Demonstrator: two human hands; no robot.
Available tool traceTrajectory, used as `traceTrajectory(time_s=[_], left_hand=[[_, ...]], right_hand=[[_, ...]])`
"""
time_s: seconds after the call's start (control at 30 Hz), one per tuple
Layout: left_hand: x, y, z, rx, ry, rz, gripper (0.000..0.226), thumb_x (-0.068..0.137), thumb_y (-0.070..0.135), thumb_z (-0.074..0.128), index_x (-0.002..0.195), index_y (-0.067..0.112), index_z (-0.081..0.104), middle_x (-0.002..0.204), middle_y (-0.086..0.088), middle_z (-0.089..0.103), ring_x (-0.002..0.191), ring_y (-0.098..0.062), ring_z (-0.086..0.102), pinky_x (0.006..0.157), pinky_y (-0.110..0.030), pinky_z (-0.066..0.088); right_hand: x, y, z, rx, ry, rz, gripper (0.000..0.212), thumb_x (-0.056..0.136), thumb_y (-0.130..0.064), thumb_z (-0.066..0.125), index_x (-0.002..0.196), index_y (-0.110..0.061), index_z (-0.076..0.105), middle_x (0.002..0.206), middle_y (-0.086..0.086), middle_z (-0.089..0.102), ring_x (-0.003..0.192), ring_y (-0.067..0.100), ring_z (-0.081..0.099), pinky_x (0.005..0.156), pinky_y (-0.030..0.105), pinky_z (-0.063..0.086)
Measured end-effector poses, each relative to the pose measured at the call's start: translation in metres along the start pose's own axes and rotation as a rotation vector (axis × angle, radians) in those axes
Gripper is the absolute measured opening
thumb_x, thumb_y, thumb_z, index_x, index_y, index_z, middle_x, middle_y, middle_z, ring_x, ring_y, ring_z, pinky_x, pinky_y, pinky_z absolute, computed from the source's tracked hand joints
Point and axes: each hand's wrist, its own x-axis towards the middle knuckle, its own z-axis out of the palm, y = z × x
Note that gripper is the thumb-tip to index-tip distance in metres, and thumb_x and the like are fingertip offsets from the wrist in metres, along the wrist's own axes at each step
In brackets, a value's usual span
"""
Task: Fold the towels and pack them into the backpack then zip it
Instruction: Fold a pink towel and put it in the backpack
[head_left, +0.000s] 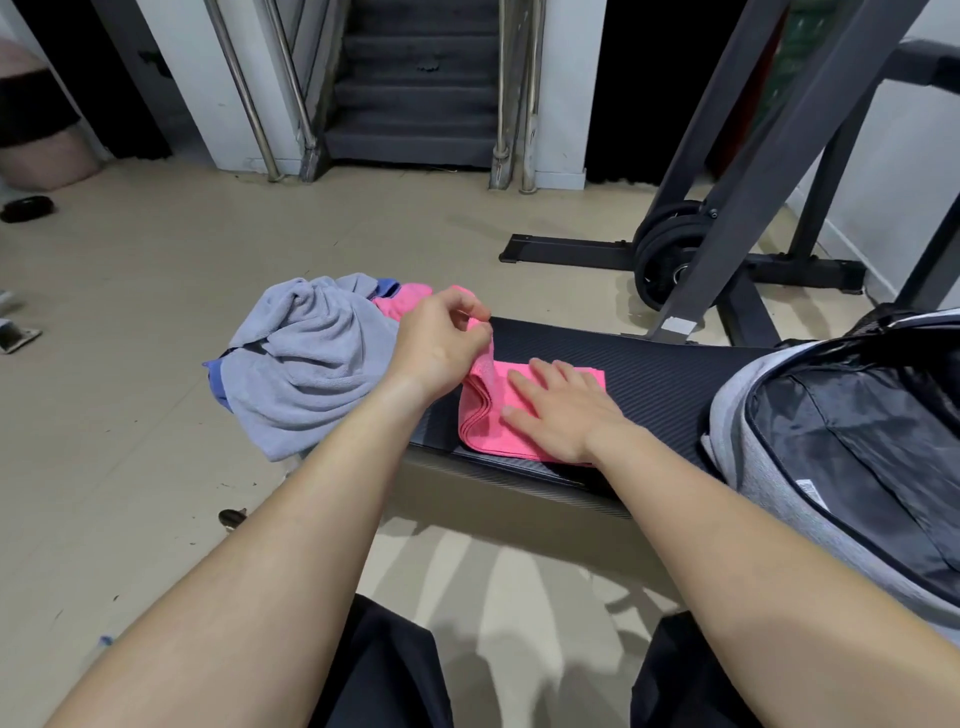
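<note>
Mid-fold: left hand (436, 340) fingers pinch the pink towel (485, 423) at ten o'clock; right hand (566, 413) presses it, fingers straight. Next, probably fold toward three o'clock.

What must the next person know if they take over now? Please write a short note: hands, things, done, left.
Left hand pinches a raised edge of the pink towel. Right hand lies flat on it, pressing it to the bench.
Grey towel lies crumpled at the bench's left end, another pink cloth behind it. Backpack is open at the right; no towel shows inside.
Done: pink towel partly folded.
Left: finish this fold, fold the rest, pack, zip.
</note>
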Motion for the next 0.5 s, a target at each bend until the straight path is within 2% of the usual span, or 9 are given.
traceTrajectory(time_s=[0.1,0.17,0.2,0.23,0.37,0.5], left_hand=[[0.002,0.005,0.017,0.043,-0.047,0.022,0.01,0.085,0.015,0.069,0.092,0.022,0.07,0.089,0.0,0.071,0.08,-0.013,0.062,0.076,-0.02,0.048],[0.003,0.011,0.03,0.086,-0.098,0.033,0.011,0.084,0.012,0.068,0.091,0.02,0.07,0.075,0.007,0.063,0.067,-0.005,0.056,0.061,-0.007,0.039],[0.003,0.014,0.037,0.108,-0.126,0.041,0.011,0.084,0.011,0.068,0.09,0.02,0.07,0.07,0.01,0.058,0.064,-0.003,0.052,0.057,-0.006,0.036],[0.003,0.016,0.044,0.13,-0.155,0.05,0.011,0.084,0.011,0.068,0.089,0.02,0.069,0.068,0.012,0.055,0.063,-0.004,0.051,0.057,-0.01,0.035],[0.0,0.024,0.071,0.236,-0.285,0.078,0.013,0.082,0.013,0.067,0.081,0.025,0.068,0.07,0.015,0.056,0.076,-0.015,0.056,0.075,-0.025,0.043],[-0.003,0.028,0.091,0.315,-0.359,0.122,0.008,0.084,0.014,0.069,0.087,0.022,0.07,0.075,0.015,0.056,0.076,-0.01,0.055,0.071,-0.023,0.038]], right_hand=[[-0.012,0.028,-0.006,0.046,0.066,0.069,0.081,0.099,-0.061,0.032,0.161,-0.018,0.004,0.168,0.004,0.009,0.154,0.027,0.008,0.124,0.048,0.01],[-0.021,0.045,-0.006,0.053,0.03,0.117,0.083,0.099,-0.058,0.038,0.161,-0.016,0.003,0.168,0.003,0.006,0.154,0.027,0.006,0.124,0.047,0.011],[-0.025,0.052,-0.004,0.054,0.005,0.134,0.083,0.099,-0.058,0.039,0.161,-0.016,0.002,0.168,0.003,0.004,0.154,0.028,0.004,0.124,0.047,0.011],[-0.028,0.057,-0.004,0.059,-0.017,0.146,0.084,0.099,-0.057,0.041,0.161,-0.016,0.002,0.168,0.004,0.002,0.154,0.029,0.003,0.124,0.046,0.011],[-0.036,0.068,-0.006,0.178,-0.063,0.179,0.087,0.098,-0.055,0.048,0.161,-0.018,0.001,0.168,0.006,-0.002,0.154,0.03,-0.003,0.123,0.041,0.008],[-0.04,0.076,-0.006,0.209,-0.133,0.192,0.085,0.096,-0.057,0.05,0.161,-0.027,0.005,0.168,0.001,-0.006,0.153,0.027,-0.01,0.122,0.044,0.006]])
